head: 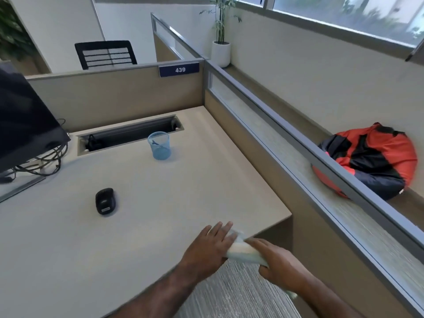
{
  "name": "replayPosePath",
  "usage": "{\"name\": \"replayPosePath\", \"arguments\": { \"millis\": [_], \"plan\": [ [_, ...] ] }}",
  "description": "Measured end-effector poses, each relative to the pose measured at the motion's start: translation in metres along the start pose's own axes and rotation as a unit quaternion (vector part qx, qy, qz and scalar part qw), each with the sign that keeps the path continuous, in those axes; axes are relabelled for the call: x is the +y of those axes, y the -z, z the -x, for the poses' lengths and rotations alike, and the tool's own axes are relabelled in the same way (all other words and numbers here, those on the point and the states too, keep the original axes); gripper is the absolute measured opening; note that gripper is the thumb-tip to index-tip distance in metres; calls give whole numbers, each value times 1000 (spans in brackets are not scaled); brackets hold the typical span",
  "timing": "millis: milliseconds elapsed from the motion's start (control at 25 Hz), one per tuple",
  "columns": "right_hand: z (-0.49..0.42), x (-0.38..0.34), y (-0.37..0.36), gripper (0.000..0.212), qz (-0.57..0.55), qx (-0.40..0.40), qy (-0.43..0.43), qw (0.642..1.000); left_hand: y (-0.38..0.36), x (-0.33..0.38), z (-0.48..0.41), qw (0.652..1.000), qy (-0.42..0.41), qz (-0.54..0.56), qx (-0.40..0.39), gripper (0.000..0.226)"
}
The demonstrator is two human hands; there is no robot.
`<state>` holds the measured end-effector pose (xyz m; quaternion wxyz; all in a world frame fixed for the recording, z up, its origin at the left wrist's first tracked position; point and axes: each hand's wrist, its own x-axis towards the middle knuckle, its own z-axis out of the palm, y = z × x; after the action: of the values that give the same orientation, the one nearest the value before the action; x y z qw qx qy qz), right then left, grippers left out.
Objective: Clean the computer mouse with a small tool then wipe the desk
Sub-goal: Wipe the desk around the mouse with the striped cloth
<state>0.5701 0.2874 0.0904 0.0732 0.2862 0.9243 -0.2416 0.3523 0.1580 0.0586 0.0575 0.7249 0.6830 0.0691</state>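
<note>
A black computer mouse (105, 201) lies on the beige desk (160, 191), left of the middle. At the desk's near right corner a pale folded cloth (244, 250) sits between my two hands. My left hand (210, 246) lies with straight fingers on the desk edge, its fingertips touching the cloth. My right hand (278, 265) grips the cloth from the right, just off the desk edge. A blue mesh cup (159, 145) with a small dark tool inside stands further back.
A dark monitor (23, 125) with cables stands at the left. A cable slot (128, 134) runs along the desk's back. Partition walls (114, 95) bound the back and right sides. A red and black bag (369, 159) lies on the ledge beyond the right partition. Grey carpet (238, 292) lies below.
</note>
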Motion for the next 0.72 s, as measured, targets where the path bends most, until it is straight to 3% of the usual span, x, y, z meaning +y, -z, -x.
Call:
{"name": "replayPosePath", "arguments": {
  "millis": [200, 280, 360, 400, 440, 520, 560, 600, 720],
  "plan": [
    [-20, -38, 45, 78, -13, 163, -65, 984, 75, -40, -53, 997, 5, -6, 76, 49],
    [-38, -57, 62, 76, 36, 228, -79, 970, 100, -53, -76, 994, 63, -6, 85, 55],
    [-59, -70, 78, 75, 74, 273, -100, 954, 119, -65, -100, 978, 172, 78, 91, 66],
    [-69, -73, 84, 74, 92, 283, -115, 948, 127, -72, -111, 952, 232, 183, 83, 68],
    [-79, -74, 87, 72, 110, 287, -131, 942, 134, -80, -121, 896, 286, 332, 72, 68],
    [-99, -73, 85, 68, 145, 299, -158, 930, 137, -96, -136, 736, 343, 583, 40, 65],
    [-107, -71, 80, 65, 161, 300, -172, 924, 135, -102, -142, 696, 343, 630, 30, 65],
    [-115, -69, 74, 64, 173, 293, -187, 921, 132, -107, -148, 697, 335, 634, 26, 68],
    [-138, -58, 56, 62, 172, 261, -215, 925, 107, -126, -171, 774, 323, 542, 47, 75]
  ]
}}
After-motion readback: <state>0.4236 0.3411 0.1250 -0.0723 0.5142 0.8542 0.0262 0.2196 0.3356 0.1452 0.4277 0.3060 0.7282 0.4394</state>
